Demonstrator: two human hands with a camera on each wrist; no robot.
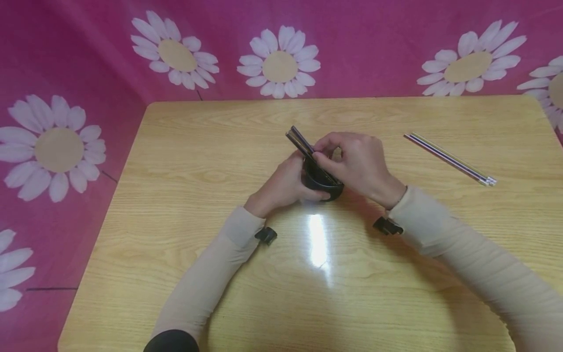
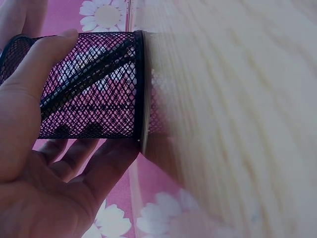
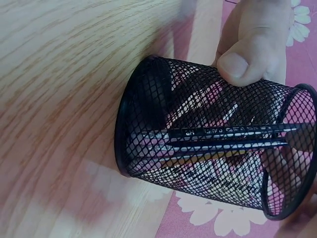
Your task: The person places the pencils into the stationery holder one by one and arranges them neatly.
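Observation:
A black mesh pencil cup (image 1: pixel 335 192) stands on the table, lying sideways in the wrist views only because of how those cameras are turned. My left hand (image 1: pixel 285 183) grips it from the left, thumb on the near side and fingers behind. Several pencils (image 1: pixel 299 143) lean in the cup, their upper ends sticking out toward the far left. Above the rim my right hand (image 1: pixel 361 159) pinches these pencils between thumb and fingers. Through the mesh in the right wrist view, dark and yellow pencils (image 3: pixel 223 144) reach down near the base.
Several more striped pencils (image 1: pixel 450 159) lie side by side on the wooden table (image 1: pixel 198 146), to the right of my right hand. Pink cloth (image 1: pixel 374 49) with white daisies hangs behind the table and along its left side.

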